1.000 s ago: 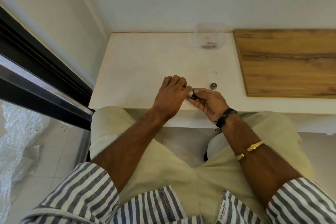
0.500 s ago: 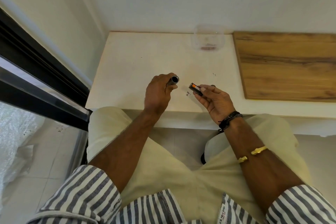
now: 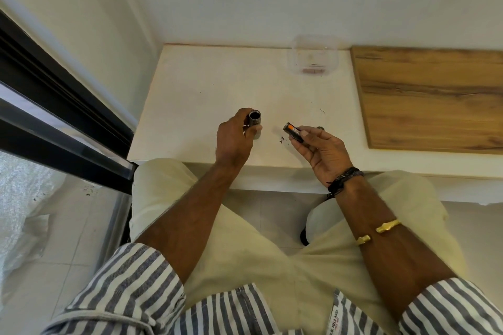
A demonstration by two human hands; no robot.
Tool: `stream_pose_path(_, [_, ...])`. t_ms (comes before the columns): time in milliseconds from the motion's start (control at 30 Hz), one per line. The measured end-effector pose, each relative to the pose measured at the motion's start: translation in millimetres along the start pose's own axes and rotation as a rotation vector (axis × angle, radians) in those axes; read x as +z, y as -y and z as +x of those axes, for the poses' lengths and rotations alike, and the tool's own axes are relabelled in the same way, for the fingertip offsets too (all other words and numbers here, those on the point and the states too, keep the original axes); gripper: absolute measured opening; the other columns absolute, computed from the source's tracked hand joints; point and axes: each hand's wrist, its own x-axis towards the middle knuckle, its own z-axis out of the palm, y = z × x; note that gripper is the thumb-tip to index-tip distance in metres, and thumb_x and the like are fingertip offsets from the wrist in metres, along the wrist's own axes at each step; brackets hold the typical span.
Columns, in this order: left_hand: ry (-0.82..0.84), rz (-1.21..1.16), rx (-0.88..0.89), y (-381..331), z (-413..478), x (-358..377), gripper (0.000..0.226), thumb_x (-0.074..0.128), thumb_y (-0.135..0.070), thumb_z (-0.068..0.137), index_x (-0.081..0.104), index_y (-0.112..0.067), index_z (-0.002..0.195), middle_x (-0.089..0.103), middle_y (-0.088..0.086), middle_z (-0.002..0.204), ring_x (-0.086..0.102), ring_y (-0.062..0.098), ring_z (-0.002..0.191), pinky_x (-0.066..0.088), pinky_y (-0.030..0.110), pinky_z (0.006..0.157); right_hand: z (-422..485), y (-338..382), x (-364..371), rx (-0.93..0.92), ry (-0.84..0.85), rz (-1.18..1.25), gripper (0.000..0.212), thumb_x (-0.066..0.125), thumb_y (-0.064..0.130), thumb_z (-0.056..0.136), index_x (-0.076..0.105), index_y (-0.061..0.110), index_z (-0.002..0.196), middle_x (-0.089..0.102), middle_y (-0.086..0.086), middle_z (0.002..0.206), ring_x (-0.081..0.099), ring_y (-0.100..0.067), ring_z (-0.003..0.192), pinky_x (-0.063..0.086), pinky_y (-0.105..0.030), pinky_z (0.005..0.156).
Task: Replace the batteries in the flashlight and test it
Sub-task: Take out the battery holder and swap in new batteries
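My left hand (image 3: 234,139) grips the grey flashlight body (image 3: 255,121) upright over the white table (image 3: 196,84), its dark open end facing up. To its right, my right hand (image 3: 322,148) pinches a black battery holder (image 3: 293,131) with orange cells showing, tilted up and to the left. A gap of bare table separates the two parts. Just beyond my right fingers a small dark cap (image 3: 320,127) lies on the table, mostly hidden.
A clear plastic container (image 3: 313,58) stands at the back of the table by the wall. A wooden board (image 3: 432,95) covers the table's right part. A black window frame (image 3: 54,106) runs along the left. My knees sit under the table's front edge.
My hands were joined at the flashlight. They have since drawn apart: the right hand pulled the battery holder out to the right, the left hand carried the body left and turned it upright.
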Motion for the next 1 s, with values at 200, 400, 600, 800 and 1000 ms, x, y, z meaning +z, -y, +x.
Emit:
stream_pose_path(200, [0.006,-0.006,-0.02,1.2,-0.7,-0.4,0.03,0.064,-0.012,0.094,0.063,-0.019,0.123,0.072,0.001,0.116,0.065,0.01,0.102,0.053,0.026,0.091,0.5,0.4,0.5,0.0,-0.01,0.008,0.012,0.06,-0.007,0.094,0.068,-0.007,0.103,0.074,-0.021,0.106,0.076,-0.031,0.092,0.062,-0.037,0.087])
stream_pose_path(400, [0.0,-0.013,-0.017,-1.0,-3.0,-5.4,0.045,0.069,-0.024,0.092,0.057,-0.017,0.134,0.065,0.003,0.132,0.06,0.021,0.12,0.051,0.045,0.102,-1.2,0.2,0.8,0.0,-0.004,-0.004,0.013,0.06,-0.006,0.094,0.067,-0.007,0.105,0.072,-0.023,0.11,0.075,-0.032,0.095,0.061,-0.037,0.088])
stream_pose_path(600, [-0.231,-0.082,0.213,-25.4,-12.7,-9.0,0.048,0.076,-0.037,0.084,0.063,-0.02,0.127,0.063,-0.002,0.111,0.06,0.005,0.098,0.049,0.011,0.077,-4.0,1.4,2.3,-0.007,0.025,-0.001,0.012,0.061,-0.004,0.094,0.069,-0.004,0.102,0.075,-0.021,0.106,0.076,-0.031,0.092,0.062,-0.035,0.087])
stream_pose_path(800, [0.046,-0.181,0.187,-27.6,-24.0,7.3,0.036,0.075,-0.021,0.088,0.069,-0.012,0.122,0.07,0.002,0.104,0.067,0.011,0.089,0.059,0.031,0.077,-6.9,-2.4,3.6,-0.003,0.082,-0.027,0.015,0.061,-0.004,0.093,0.068,-0.006,0.105,0.076,-0.02,0.104,0.076,-0.031,0.094,0.063,-0.033,0.084])
stream_pose_path(1000, [0.115,-0.269,0.083,-23.6,-24.3,9.8,0.029,0.078,-0.013,0.084,0.072,-0.012,0.113,0.075,0.001,0.104,0.071,0.01,0.093,0.06,0.034,0.085,-6.7,-4.9,2.9,0.002,0.071,-0.077,0.014,0.058,-0.007,0.095,0.067,-0.008,0.106,0.074,-0.021,0.105,0.075,-0.03,0.095,0.062,-0.034,0.087])
